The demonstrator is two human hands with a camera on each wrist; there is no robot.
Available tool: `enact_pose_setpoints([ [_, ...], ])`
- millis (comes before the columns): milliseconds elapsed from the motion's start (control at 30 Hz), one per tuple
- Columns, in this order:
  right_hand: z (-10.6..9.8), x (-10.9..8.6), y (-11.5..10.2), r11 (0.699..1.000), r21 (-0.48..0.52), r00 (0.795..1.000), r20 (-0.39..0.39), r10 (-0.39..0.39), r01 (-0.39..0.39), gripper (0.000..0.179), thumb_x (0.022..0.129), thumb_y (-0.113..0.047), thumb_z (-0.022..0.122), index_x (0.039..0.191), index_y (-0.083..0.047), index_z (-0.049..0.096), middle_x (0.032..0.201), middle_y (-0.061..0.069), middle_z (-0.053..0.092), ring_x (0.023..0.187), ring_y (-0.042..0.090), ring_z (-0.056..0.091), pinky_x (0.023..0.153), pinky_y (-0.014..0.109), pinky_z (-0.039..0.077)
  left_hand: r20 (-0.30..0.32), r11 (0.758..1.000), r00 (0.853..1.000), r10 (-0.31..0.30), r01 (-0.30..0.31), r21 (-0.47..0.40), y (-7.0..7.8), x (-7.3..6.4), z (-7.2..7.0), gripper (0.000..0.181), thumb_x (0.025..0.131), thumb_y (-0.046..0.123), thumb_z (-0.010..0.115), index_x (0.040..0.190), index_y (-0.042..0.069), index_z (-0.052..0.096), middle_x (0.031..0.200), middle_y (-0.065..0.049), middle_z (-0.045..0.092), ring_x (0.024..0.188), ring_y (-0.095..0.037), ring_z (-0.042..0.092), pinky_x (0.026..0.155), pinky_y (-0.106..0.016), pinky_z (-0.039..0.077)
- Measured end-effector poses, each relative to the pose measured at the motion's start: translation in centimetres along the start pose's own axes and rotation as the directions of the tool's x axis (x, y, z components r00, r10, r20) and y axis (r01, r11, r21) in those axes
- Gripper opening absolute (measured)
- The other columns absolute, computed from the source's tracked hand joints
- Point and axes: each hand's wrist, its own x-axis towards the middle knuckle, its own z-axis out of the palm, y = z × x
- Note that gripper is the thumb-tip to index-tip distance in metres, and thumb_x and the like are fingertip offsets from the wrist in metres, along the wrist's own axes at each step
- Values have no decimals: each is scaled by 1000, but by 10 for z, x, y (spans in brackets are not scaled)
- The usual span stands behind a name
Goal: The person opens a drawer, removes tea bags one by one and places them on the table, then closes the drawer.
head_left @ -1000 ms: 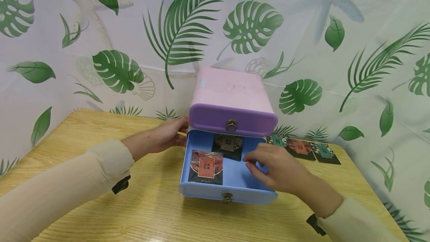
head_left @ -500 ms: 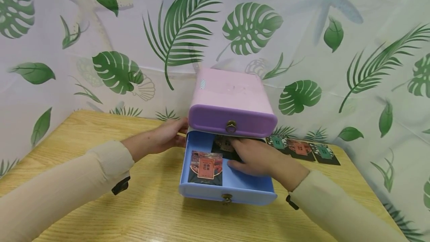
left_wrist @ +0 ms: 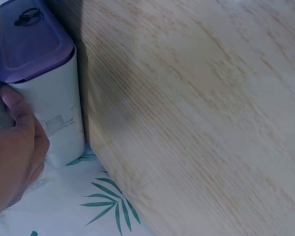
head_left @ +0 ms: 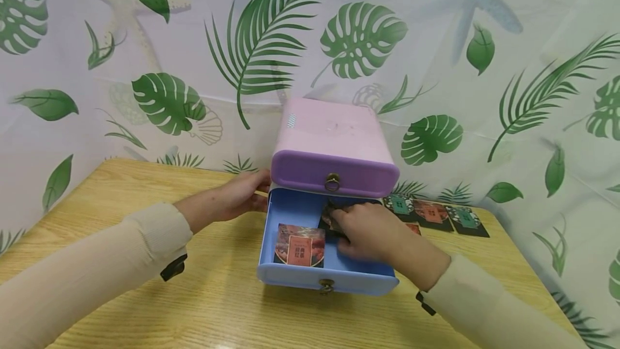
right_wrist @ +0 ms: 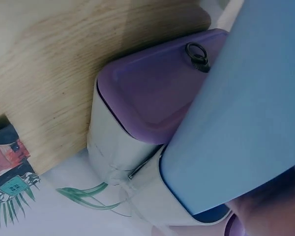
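A blue drawer [head_left: 286, 209] stands pulled out below a pink box with a purple drawer front [head_left: 310, 176]. Inside it, at the front left, lies a red-and-black tea packet [head_left: 300, 246]. My right hand [head_left: 370, 230] reaches into the drawer and pinches a dark tea packet [head_left: 328, 224], which lies tilted and partly covered by the fingers. The right wrist view shows only a blurred part of that hand [right_wrist: 270, 211] behind the blue drawer wall. My left hand [head_left: 237, 195] rests against the cabinet's left side; in the left wrist view its thumb touches the seam between two grey-white casings [left_wrist: 54, 118].
On the table at the back right lie a green-labelled packet [head_left: 401, 204], a red-labelled packet [head_left: 432, 214] and another green-labelled packet [head_left: 467, 221]. Another purple drawer [right_wrist: 152, 93] sits under the blue one. A leaf-print cloth [head_left: 194, 42] hangs behind the table.
My right hand has moved in over the dark packet and taken hold of it, shifting it to the right. The red-and-black packet has shifted slightly. My left hand has stayed in place.
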Motion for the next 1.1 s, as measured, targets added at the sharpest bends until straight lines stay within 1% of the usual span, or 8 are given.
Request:
enact_pose_setpoints([
  [167,-8,-10,-1,1000,17,996,-85,17,-16,25,84,-7,68,109,-6,69,66,0,60,50,8,44,48,27,38,4,1000,1000,2,-2,3,-1,0,0,47,105,28,35,133,-7,51,106,-9,61,82,-18,67,79,-29,57],
  [267,-14,-21,4,999,24,975,-219,-31,37,26,82,-2,68,108,-5,69,65,-1,60,50,5,39,47,24,35,3,1000,1000,-1,1,1,-1,1,0,47,105,27,35,133,-7,50,107,-9,60,83,-18,67,79,-29,57],
  [500,-34,-51,26,980,13,820,-551,-157,197,30,69,0,66,98,-8,72,63,-9,56,52,-3,35,46,15,30,0,1000,1000,0,0,18,1,-1,1,49,106,29,34,136,-7,49,113,-11,59,86,-19,68,81,-29,57],
  [633,-41,-66,41,975,25,780,-605,-163,223,29,69,-1,67,95,-9,72,68,-9,62,56,-3,43,47,15,35,-1,1000,1000,-8,8,23,1,-1,-1,49,106,31,34,136,-5,49,115,-12,58,88,-19,67,82,-30,57],
  [767,-40,-81,56,984,-13,782,-605,-147,175,25,67,-5,67,90,-12,73,73,-6,69,56,1,54,46,19,40,2,999,1000,-12,12,34,1,-2,-2,50,106,32,34,137,-4,49,117,-13,58,91,-20,67,83,-31,57],
  [867,-35,-92,66,994,-46,808,-578,-110,102,24,66,-8,71,90,-13,73,76,-4,72,55,4,58,46,24,44,13,999,1000,-7,6,40,2,-3,-2,50,106,32,34,137,-5,48,118,-13,58,92,-21,67,85,-31,57],
  [1033,-21,-106,86,995,-17,908,-410,82,-97,29,67,-7,81,94,-10,73,77,0,73,57,9,59,50,32,48,24,999,1000,1,-3,45,3,-3,-1,50,107,32,34,138,-5,49,117,-13,58,92,-20,66,85,-31,57],
  [1100,-14,-110,96,982,-1,933,-311,181,-191,27,70,-8,82,94,-9,71,76,0,72,58,11,60,52,36,49,23,999,1000,1,-2,46,3,-3,-1,51,107,33,34,138,-4,49,117,-13,59,92,-20,66,85,-31,57],
])
